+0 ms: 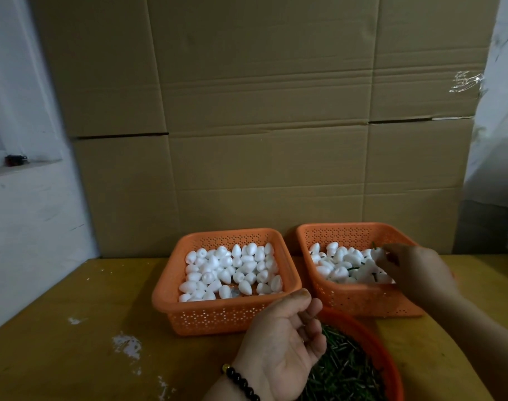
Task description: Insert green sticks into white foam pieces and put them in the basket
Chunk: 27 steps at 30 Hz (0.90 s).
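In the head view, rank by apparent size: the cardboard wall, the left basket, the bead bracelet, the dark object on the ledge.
1. Cardboard wall
2. Left basket
3. Bracelet, though nearness to the camera enlarges it
4. Dark object, far off, so unsure

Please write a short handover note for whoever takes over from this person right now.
Hands: left hand open, palm up over the round basket of green sticks. Right hand pinches a foam piece over the right basket.
Done: several stick-fitted foam pieces lie in the right basket.
Left: the left basket holds many plain foam pieces; fit sticks and move them across.
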### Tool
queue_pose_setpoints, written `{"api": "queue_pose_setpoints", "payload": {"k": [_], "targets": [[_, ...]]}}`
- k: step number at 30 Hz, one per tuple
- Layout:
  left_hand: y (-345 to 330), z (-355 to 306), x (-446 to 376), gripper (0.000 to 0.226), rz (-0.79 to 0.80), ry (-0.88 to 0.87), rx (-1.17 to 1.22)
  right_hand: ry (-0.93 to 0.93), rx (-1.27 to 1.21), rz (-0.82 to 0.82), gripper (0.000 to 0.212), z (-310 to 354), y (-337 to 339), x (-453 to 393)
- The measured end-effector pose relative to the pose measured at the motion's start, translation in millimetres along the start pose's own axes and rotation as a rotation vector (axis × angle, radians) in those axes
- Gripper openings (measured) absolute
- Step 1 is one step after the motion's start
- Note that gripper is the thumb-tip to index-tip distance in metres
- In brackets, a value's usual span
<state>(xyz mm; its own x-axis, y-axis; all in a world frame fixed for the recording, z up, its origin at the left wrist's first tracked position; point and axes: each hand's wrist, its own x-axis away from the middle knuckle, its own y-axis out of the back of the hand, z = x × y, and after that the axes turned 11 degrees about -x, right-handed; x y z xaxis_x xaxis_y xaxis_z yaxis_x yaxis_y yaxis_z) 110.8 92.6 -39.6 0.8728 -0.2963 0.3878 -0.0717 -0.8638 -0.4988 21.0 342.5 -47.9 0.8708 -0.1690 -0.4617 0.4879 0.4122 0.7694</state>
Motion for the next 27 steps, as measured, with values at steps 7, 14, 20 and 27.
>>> {"api": "queue_pose_setpoints", "payload": {"k": [7,14,20,27], "targets": [[1,1,-2,0.023,0.002,-0.012,0.012,0.032,-0.069,-0.112,0.031,9,-5,4],[0,0,-1,0.017,0.003,-0.016,0.055,0.023,-0.065,-0.127,0.016,21,-1,20],[1,1,-2,0.016,0.008,-0.038,0.071,0.333,-0.271,0.150,0.014,62,5,75],[13,-15,-6,0.030,-0.036,-0.125,0.062,0.435,0.005,0.654,0.081,82,-16,112]]}}
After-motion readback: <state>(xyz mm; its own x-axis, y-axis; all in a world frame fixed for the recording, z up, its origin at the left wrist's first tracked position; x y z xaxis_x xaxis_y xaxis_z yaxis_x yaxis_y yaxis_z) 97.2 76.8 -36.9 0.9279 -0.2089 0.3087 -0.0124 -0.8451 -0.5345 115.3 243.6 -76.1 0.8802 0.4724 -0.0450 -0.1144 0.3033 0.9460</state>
